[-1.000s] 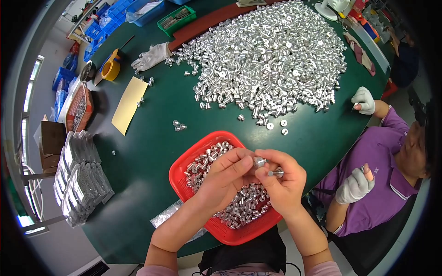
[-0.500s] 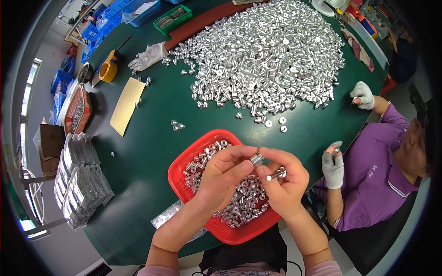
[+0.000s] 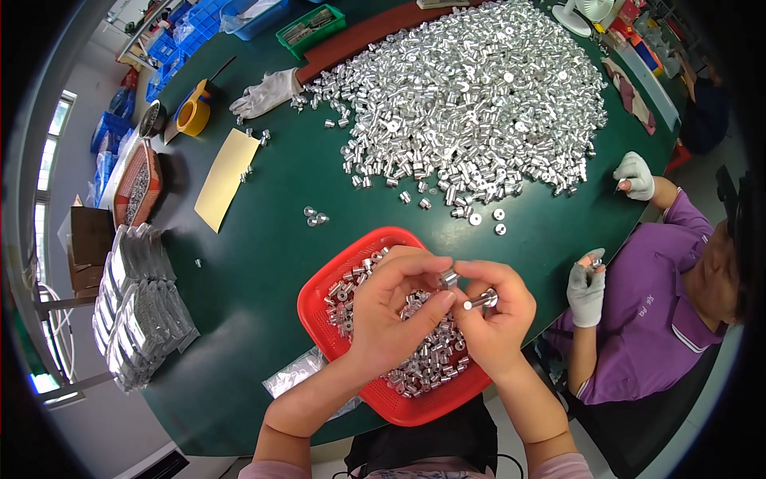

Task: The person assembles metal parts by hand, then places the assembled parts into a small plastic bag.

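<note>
Over the red basket (image 3: 313, 275), my two hands meet close together. My left hand (image 3: 395, 307) is closed, its index fingertip on a short silver metal bushing (image 3: 448, 279); the thumb lies lower, apart from it. My right hand (image 3: 499, 307) is closed around a shiny metal pin with a wider collar (image 3: 482, 301), which sticks out between its fingers. The right fingertips also reach the bushing's side. Beneath the hands, many similar metal bushings (image 3: 431, 363) fill the basket, partly hidden by my hands and forearms.
A large heap of bushings (image 3: 479, 104) covers the far table. At right a co-worker in purple (image 3: 638, 311) handles small parts with gloved hands. Yellow paper (image 3: 227, 180), a white glove (image 3: 266, 93), stacked clear packs (image 3: 144, 311) and a plastic bag (image 3: 295, 373) lie leftward.
My left thumb has slid down off the bushing, while the index finger stays on it. The pin remains in my right hand. The whole view has shifted slightly.
</note>
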Motion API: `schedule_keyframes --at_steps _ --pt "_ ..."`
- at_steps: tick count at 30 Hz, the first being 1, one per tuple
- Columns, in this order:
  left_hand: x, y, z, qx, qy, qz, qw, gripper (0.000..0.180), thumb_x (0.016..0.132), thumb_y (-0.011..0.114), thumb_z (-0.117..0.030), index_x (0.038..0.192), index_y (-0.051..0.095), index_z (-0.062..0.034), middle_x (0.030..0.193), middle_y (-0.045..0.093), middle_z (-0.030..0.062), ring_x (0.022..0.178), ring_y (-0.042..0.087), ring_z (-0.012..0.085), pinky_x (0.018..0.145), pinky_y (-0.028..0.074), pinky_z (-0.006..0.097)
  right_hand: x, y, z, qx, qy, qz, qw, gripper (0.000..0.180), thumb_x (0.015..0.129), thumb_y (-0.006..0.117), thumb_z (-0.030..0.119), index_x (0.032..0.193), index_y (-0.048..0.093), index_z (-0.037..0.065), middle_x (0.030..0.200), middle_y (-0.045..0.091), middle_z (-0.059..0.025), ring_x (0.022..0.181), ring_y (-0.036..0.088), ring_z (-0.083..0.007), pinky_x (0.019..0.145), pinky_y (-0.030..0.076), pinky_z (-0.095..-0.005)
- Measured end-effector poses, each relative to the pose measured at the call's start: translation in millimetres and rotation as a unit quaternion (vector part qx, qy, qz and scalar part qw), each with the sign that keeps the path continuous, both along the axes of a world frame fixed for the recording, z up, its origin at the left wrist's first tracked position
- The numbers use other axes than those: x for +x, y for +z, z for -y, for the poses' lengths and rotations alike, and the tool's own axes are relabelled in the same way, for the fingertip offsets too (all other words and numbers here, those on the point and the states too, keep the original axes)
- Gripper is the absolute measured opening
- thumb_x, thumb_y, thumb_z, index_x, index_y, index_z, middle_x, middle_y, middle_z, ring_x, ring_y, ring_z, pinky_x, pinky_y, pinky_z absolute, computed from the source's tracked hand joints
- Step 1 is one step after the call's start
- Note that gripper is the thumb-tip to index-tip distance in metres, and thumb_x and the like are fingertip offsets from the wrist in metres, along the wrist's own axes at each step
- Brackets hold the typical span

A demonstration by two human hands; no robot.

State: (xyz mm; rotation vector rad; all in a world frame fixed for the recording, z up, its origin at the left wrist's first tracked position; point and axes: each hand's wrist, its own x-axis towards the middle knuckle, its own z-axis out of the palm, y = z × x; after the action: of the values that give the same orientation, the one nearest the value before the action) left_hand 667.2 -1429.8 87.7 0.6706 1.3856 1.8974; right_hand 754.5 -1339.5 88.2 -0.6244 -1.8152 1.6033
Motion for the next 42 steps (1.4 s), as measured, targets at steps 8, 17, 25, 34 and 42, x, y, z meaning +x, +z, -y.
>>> schedule_keyframes --at_steps 8,17,25,34,42 --pt "-1.6 6.3 1.7 -0.021 0.005 0.120 0.993 0.027 0.076 0.054 0.004 0.103 0.049 0.0015 0.091 0.047 0.0057 0.082 0.052 0.0116 0.073 0.044 0.024 -6.1 1.4 -2.1 0.015 0.011 0.005 1.000 0.022 0.067 0.059 -0.006 0.088 0.056 0.000 0.055 0.047 0.0025 0.048 0.039 -0.0002 0.043 0.030 -0.0148" --pt "-7.2 -7.2 7.5 -0.026 -0.001 0.188 0.982 0.017 0.083 0.047 -0.003 0.097 0.055 0.0009 0.087 0.052 0.0034 0.081 0.052 0.0100 0.073 0.042 0.023 -3.4 -1.5 -3.6 0.003 0.051 0.016 0.999 0.020 0.068 0.063 -0.001 0.086 0.053 0.000 0.056 0.048 0.0021 0.050 0.042 -0.0022 0.046 0.033 -0.0164" --pt "-3.7 -9.1 1.6 -0.054 -0.038 0.192 0.979 0.014 0.081 0.052 -0.008 0.093 0.055 0.0001 0.087 0.055 0.0030 0.078 0.053 0.0076 0.069 0.044 0.020 6.2 -9.9 -7.4 -0.071 0.037 0.023 0.996 0.021 0.068 0.060 -0.005 0.088 0.053 -0.002 0.057 0.052 -0.0002 0.050 0.045 -0.0026 0.046 0.036 -0.0161" --pt "-4.1 -10.7 4.0 -0.057 -0.073 0.196 0.976 0.014 0.080 0.050 0.000 0.094 0.052 0.0003 0.090 0.055 0.0094 0.079 0.056 0.0147 0.072 0.046 0.027 9.3 -11.8 -2.1 -0.068 0.042 0.039 0.996 0.020 0.068 0.062 -0.003 0.086 0.054 -0.002 0.056 0.051 0.0006 0.049 0.043 -0.0016 0.045 0.034 -0.0149" --pt "-3.5 -11.8 5.5 -0.051 -0.046 0.264 0.962 0.014 0.081 0.054 -0.007 0.093 0.053 -0.0003 0.081 0.057 0.0044 0.076 0.056 0.0097 0.067 0.045 0.021 10.7 -19.9 2.3 -0.038 0.041 0.047 0.997 0.017 0.070 0.058 -0.004 0.086 0.053 -0.001 0.058 0.053 -0.0006 0.050 0.045 -0.0018 0.045 0.035 -0.0153"
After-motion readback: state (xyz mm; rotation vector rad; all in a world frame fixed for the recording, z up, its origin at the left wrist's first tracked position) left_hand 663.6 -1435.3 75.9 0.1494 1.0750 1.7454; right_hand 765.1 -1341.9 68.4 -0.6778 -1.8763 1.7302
